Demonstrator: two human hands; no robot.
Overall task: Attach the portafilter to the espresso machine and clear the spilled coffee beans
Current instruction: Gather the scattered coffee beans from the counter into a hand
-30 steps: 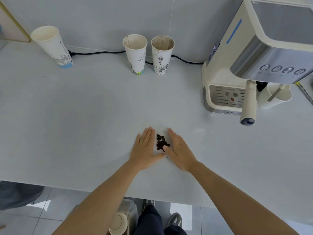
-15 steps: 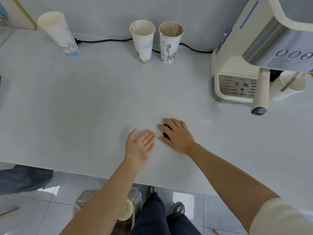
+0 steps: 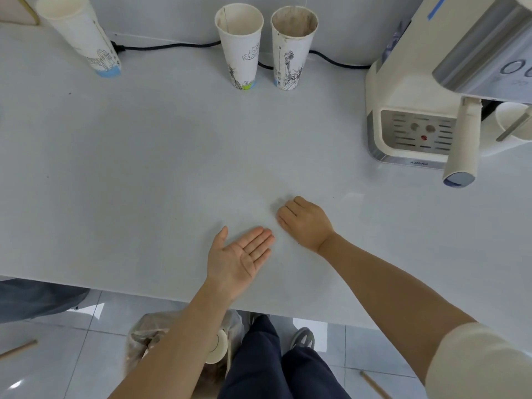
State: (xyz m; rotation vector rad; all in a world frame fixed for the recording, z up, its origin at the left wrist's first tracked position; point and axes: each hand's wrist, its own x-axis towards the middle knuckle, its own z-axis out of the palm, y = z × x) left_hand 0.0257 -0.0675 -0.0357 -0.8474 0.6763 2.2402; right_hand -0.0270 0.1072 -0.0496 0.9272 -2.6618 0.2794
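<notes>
My right hand (image 3: 305, 223) rests knuckles-up on the white table (image 3: 144, 174), its fingers curled shut over the spot where the coffee beans lay; no beans show on the surface. Just left of it and nearer to me, my left hand (image 3: 241, 256) lies palm up with fingers spread and nothing in it, fingertips close to the right hand. The cream espresso machine (image 3: 403, 90) stands at the right. A cream portafilter handle (image 3: 464, 139) sticks out from under its brew head, toward me.
Two used paper cups (image 3: 240, 44) (image 3: 292, 47) stand at the back centre and a third cup (image 3: 83, 36) at the back left. A black cable (image 3: 167, 46) runs along the wall. A white cup (image 3: 514, 122) sits beside the machine. A rubbish bag (image 3: 161, 338) is under the table edge.
The bean pile between my hands is gone from sight. My right hand closed over it into a fist, and my left hand turned palm up and drew back toward me.
</notes>
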